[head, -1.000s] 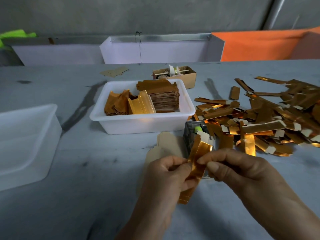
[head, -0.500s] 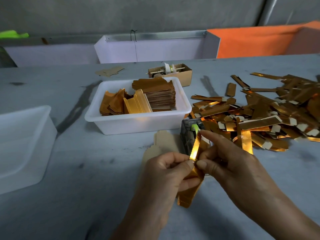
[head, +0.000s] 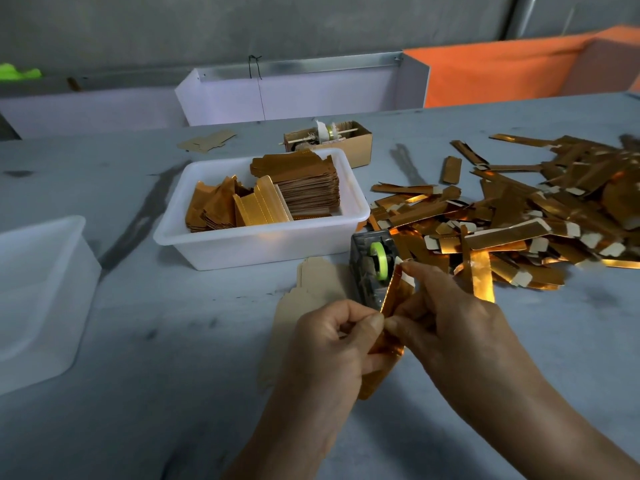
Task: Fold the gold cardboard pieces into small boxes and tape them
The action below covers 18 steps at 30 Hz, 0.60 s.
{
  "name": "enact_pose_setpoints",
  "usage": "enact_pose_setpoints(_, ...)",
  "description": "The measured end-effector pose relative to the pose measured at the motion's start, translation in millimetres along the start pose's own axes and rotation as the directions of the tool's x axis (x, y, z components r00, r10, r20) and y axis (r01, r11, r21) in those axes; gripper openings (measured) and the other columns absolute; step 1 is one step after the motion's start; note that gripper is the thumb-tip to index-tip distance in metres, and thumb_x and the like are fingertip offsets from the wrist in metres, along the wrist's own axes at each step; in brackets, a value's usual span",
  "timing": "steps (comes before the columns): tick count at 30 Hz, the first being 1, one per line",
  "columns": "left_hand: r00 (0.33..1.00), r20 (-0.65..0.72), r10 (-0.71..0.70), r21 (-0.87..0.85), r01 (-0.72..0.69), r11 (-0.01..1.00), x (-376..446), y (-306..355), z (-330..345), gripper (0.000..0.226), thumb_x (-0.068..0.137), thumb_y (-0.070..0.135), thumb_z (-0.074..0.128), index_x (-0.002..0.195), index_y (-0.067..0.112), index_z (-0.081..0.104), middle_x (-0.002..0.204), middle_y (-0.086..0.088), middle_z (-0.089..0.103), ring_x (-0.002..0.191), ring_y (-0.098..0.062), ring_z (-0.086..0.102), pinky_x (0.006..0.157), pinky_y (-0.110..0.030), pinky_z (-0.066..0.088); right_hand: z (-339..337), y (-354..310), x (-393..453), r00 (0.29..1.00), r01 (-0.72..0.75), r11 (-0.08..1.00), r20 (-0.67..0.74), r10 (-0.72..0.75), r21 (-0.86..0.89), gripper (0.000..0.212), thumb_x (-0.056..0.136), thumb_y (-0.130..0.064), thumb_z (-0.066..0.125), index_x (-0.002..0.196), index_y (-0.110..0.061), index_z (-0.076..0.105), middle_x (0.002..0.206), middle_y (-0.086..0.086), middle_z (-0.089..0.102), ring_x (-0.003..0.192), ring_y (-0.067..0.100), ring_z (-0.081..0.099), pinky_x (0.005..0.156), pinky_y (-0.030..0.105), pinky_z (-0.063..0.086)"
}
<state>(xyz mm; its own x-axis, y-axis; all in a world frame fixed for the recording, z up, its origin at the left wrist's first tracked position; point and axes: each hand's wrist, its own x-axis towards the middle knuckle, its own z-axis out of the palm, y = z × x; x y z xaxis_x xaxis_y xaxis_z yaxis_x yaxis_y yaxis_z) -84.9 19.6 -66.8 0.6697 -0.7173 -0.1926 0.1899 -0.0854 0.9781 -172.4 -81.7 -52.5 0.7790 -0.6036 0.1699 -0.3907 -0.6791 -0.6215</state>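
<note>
A gold cardboard strip (head: 394,303) is being pinched between the curled left hand (head: 332,344) and right hand (head: 446,323), just in front of the tape dispenser (head: 372,268) on the table (head: 173,375).

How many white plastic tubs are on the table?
2. One white plastic tub sits in the middle, holding stacks of gold cardboard pieces. The other white plastic tub is at the left edge, partly cut off by the picture. None seem hidden.

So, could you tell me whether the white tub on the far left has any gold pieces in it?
No, the white tub on the left shows no gold pieces, while the other white tub holds stacked gold cardboard pieces.
</note>
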Motion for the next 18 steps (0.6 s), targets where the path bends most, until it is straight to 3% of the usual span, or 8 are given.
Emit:
enact_pose_setpoints(2, 0.997, -0.051, 0.058, 0.066, -0.054, 0.996, 0.7, -3.0, 2.6, 0.016, 0.092, 0.013, 0.058, 0.081, 0.013, 0.069, 0.073, -0.002, 0.074, 0.071, -0.017, 0.073, 0.060, -0.021, 0.055, 0.6, -3.1, 3.5, 1.000, 0.023, 0.998, -0.003, -0.023, -0.054, 0.051, 0.087, -0.031, 0.059, 0.133, -0.033, 0.036, 0.074, -0.018, 0.051, 0.070, -0.003, 0.052, 0.056, 0.008, 0.044)
enact_pose_setpoints(6, 0.954, -0.176, 0.241, 0.199, -0.205, 0.958, 4.3, -6.0, 7.7, 0.018, 0.092, 0.015, 0.058, 0.076, 0.018, 0.068, 0.073, 0.000, 0.073, 0.072, -0.018, 0.072, 0.068, -0.033, 0.058, 0.6, -9.5, 14.5, 0.999, 0.004, 0.996, -0.033, -0.007, -0.089, 0.039, 0.089, -0.032, 0.058, 0.125, -0.027, 0.041, 0.094, -0.007, 0.064, 0.086, 0.012, 0.062, 0.073, 0.025, 0.054)
enact_pose_setpoints(9, 0.904, -0.242, 0.353, 0.261, -0.289, 0.921, 8.2, -5.2, 7.4, 0.017, 0.090, 0.014, 0.060, 0.075, 0.019, 0.067, 0.073, -0.003, 0.072, 0.071, -0.020, 0.071, 0.069, -0.043, 0.059, 2.5, -12.1, 22.1, 0.996, 0.026, 0.996, -0.087, -0.034, -0.091, 0.040, 0.087, -0.033, 0.061, 0.122, -0.026, 0.043, 0.094, -0.006, 0.066, 0.087, 0.016, 0.063, 0.074, 0.032, 0.055)
enact_pose_setpoints(15, 0.925, -0.252, 0.285, 0.190, -0.242, 0.952, 10.4, -5.3, 1.6, 0.013, 0.090, 0.019, 0.062, 0.079, 0.018, 0.069, 0.075, 0.000, 0.073, 0.075, -0.020, 0.072, 0.068, -0.046, 0.060, 8.9, -11.7, 22.1, 0.969, 0.083, 0.975, -0.211, -0.128, -0.208, 0.039, 0.085, -0.033, 0.064, 0.116, -0.022, 0.045, 0.084, -0.006, 0.066, 0.075, 0.016, 0.064, 0.061, 0.031, 0.054)
enact_pose_setpoints(18, 0.937, -0.239, 0.253, 0.156, -0.221, 0.963, 10.6, -5.3, 3.9, 0.014, 0.090, 0.017, 0.060, 0.081, 0.018, 0.070, 0.076, 0.001, 0.074, 0.075, -0.017, 0.073, 0.069, -0.042, 0.061, 10.6, -11.4, 18.7, 0.957, 0.092, 0.953, -0.239, -0.165, -0.288, 0.043, 0.083, -0.037, 0.064, 0.117, -0.022, 0.043, 0.081, -0.004, 0.065, 0.067, 0.018, 0.062, 0.052, 0.026, 0.046)
